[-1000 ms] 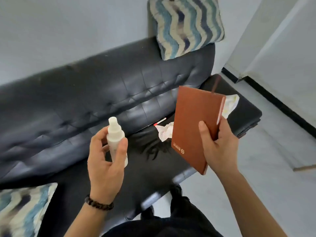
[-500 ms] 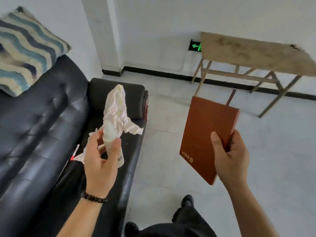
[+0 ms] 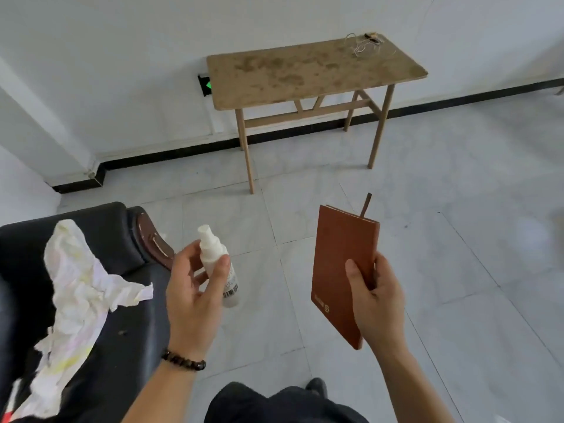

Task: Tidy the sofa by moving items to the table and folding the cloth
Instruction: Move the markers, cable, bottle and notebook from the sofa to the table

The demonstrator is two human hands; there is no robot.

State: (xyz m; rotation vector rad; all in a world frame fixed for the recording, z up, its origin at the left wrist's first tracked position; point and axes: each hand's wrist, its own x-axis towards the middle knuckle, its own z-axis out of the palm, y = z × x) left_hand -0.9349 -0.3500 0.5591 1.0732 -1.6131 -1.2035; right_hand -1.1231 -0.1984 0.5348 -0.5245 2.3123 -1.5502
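The left hand (image 3: pixel 192 303) wraps its fingers (image 3: pixel 186 257) round a white spray bottle (image 3: pixel 210 251), hiding its middle, the right hand (image 3: pixel 377 297) grips a brown notebook (image 3: pixel 338 264), and the crumpled cloth (image 3: pixel 76 285) on the sofa (image 3: pixel 116 236) runs off-frame.

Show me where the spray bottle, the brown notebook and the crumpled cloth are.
spray bottle (image 3: pixel 210 252): head view, white shoulder below the nozzle
brown notebook (image 3: pixel 334 254): head view, middle of the cover
crumpled cloth (image 3: pixel 76 285): head view, its middle fold
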